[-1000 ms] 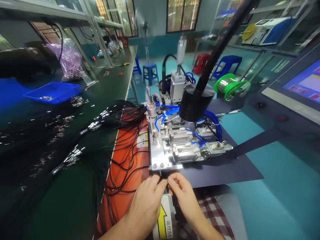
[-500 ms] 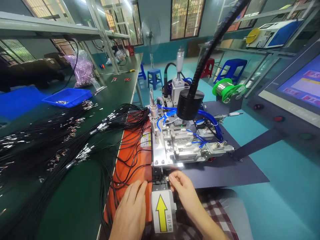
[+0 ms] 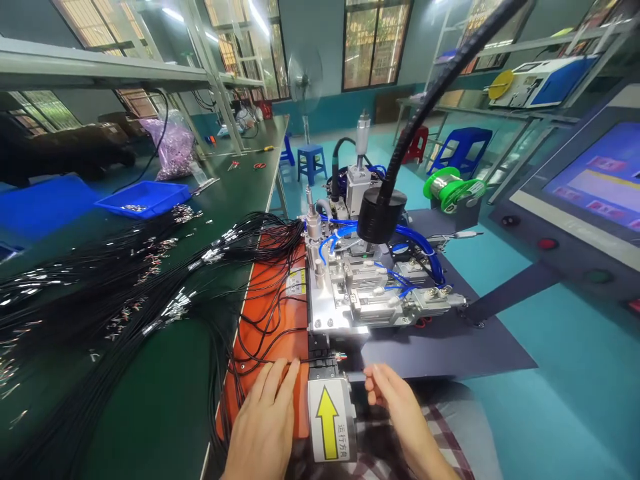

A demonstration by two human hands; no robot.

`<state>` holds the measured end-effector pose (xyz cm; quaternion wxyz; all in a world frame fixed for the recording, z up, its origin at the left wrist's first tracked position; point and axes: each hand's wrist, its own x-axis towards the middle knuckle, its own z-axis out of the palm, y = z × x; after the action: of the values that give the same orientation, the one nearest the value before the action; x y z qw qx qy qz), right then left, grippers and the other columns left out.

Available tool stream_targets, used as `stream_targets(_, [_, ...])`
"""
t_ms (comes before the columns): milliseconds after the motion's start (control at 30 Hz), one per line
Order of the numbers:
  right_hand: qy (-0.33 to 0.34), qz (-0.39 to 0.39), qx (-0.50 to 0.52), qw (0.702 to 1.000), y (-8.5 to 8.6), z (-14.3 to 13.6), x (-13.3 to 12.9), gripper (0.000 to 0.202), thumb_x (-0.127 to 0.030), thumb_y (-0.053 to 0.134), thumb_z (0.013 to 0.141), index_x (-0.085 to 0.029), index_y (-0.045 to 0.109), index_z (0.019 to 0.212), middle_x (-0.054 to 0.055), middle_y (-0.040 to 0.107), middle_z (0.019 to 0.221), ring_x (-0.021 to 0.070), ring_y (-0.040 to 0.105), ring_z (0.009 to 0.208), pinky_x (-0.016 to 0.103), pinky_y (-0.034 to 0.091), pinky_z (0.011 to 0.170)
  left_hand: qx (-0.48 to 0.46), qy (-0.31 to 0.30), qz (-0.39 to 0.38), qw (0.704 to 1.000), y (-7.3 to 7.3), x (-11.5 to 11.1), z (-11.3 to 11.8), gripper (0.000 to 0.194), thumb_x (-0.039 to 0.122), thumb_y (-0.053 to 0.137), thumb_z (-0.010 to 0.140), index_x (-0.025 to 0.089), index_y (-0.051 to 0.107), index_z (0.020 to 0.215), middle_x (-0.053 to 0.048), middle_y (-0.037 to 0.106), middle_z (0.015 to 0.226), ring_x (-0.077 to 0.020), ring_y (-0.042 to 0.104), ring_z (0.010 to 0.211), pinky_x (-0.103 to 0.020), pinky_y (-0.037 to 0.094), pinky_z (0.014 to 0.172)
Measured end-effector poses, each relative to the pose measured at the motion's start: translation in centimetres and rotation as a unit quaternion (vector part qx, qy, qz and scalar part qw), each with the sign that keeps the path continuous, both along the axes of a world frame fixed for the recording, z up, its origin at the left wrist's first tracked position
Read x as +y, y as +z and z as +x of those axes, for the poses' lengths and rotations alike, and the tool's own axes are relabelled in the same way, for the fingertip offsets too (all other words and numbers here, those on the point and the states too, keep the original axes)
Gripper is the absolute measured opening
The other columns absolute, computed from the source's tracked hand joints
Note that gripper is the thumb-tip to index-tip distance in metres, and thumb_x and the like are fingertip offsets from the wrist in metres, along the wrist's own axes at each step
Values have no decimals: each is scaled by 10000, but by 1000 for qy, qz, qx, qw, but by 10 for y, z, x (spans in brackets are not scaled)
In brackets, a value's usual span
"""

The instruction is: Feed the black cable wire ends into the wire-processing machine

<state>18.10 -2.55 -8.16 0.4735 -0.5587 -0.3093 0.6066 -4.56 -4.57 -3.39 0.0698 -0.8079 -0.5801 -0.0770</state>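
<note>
My left hand (image 3: 265,407) lies over the orange surface (image 3: 255,337), its fingertips on a black cable (image 3: 320,360) and its thumb hidden. Running right from those fingers, the cable crosses the dark toothed track (image 3: 323,370). Its stripped end (image 3: 340,357), with small coloured wires, sticks out past the track. To the right of that end, apart from it, is my right hand (image 3: 395,403); thumb and fingers are curled together with nothing visible in them. A white plate with a yellow arrow (image 3: 327,420) sits between both hands.
Just ahead stands a metal machine (image 3: 370,280) with blue air hoses, under a black lamp head (image 3: 383,217). Bundles of black cables (image 3: 195,260) cover the green table at left, near a blue tray (image 3: 145,200). A control panel (image 3: 575,220) stands at right.
My right hand has let go of the cable end and moved right, away from the track. The cable end now shows uncovered. My left hand stays at the cable.
</note>
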Motion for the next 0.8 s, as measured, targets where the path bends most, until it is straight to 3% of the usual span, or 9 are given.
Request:
stream_targets(167, [-6,-17,-12,1000,-7,3,-11,388,-556,620,734,-170,629,704,-2,564,629,158,496,532,272,379,538,-113,-31,-76,990,13,43,0,429,85,323,867,105,509,1253,-175,510,1273,-301,462,1180,-487,457,919])
stream_targets(300, [-6,-15,-13,1000,-4,8,-12,363,-535,633,737,-172,639,733,-1,559,643,162,495,553,279,390,555,-137,-79,-107,982,41,67,-8,399,64,303,881,156,510,1211,-113,512,1239,-207,487,1141,-382,431,958])
stream_targets(367, [-11,-15,-18,1000,-1,14,-13,363,-537,642,729,-174,646,730,4,563,643,166,496,552,284,398,553,-142,-128,-136,972,60,57,-16,354,62,321,882,193,547,1121,-67,550,1145,-150,548,1019,-273,470,878])
stream_targets(433, [-21,-22,-33,999,3,23,-16,375,-551,651,714,-177,655,726,7,570,638,168,499,549,282,408,546,-129,-196,-185,954,75,37,-26,227,85,429,853,222,603,902,-13,586,956,-127,573,854,-209,483,768])
stream_targets(467, [-23,-28,-40,999,5,27,-17,377,-556,655,708,-179,657,727,8,575,642,168,505,559,277,416,549,-105,-247,-220,938,80,26,-31,183,92,474,837,219,603,859,-21,580,936,-147,561,847,-234,478,762])
stream_targets(567, [-31,-54,-57,996,14,34,-20,387,-571,654,702,-186,657,747,2,589,663,162,520,589,251,439,565,-30,-301,-261,917,83,4,-40,132,88,519,826,188,605,818,-63,574,928,-218,523,905,-346,439,834])
stream_targets(667, [-29,-60,-75,995,27,33,-19,376,-570,638,718,-197,656,761,-6,601,674,154,530,615,225,460,587,-105,-263,-335,899,78,9,-40,146,105,508,851,183,631,853,-63,572,904,-201,532,858,-302,439,764])
stream_targets(800, [19,-24,-102,994,47,22,-17,309,-517,626,738,-209,644,742,-13,579,631,154,520,573,223,465,527,-324,-121,-417,841,75,29,-30,170,218,479,901,183,645,912,-39,598,845,-136,559,717,-212,421,612])
